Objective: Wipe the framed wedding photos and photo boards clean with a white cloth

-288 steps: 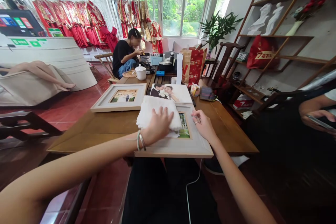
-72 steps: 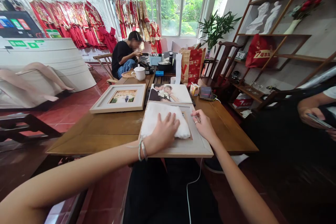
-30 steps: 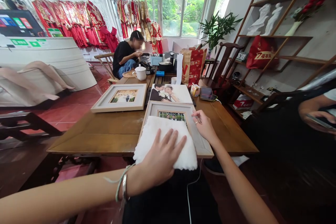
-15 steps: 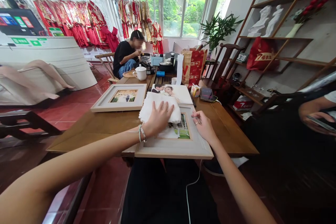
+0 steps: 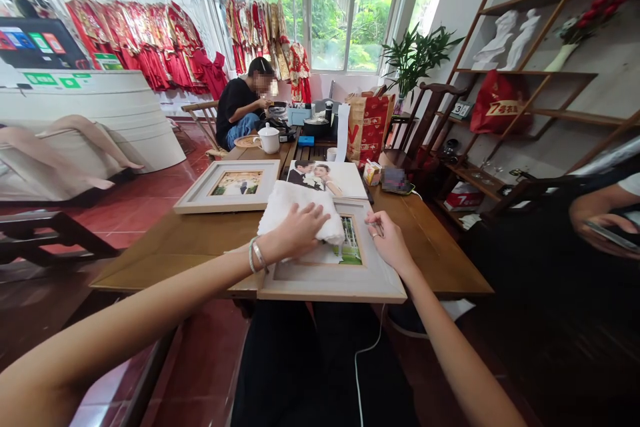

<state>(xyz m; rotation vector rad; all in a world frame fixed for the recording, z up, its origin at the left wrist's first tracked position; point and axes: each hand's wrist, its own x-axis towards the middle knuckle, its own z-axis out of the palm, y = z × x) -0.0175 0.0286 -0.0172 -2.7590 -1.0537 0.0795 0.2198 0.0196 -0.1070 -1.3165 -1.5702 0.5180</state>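
On the table in front of me lies a picture frame (image 5: 333, 288) with a pale grey mat and a photo with green in it. A folded white towel (image 5: 280, 203) covers its upper left part. My left hand (image 5: 297, 230) rests palm down on the towel, fingers stretched out and slightly blurred. At the frame's right side, my right hand (image 5: 387, 240) has its fingers curled over the edge. Beside the towel, to the left, is a second frame (image 5: 187, 199) holding a photo. Behind the towel lies a print of a couple (image 5: 345, 177).
The wooden table (image 5: 440, 250) holds a white teapot (image 5: 269, 140), a red paper bag (image 5: 370, 127), a small box (image 5: 371, 172) and a phone (image 5: 395, 180). Across it sits a person (image 5: 240, 103). Another person's hand (image 5: 600, 220) holds a phone at right. A white cable (image 5: 357, 373) hangs below the frame.
My left hand and the towel have shifted a little left and toward me, uncovering more of the couple's print. My right hand and the frame have stayed in place.
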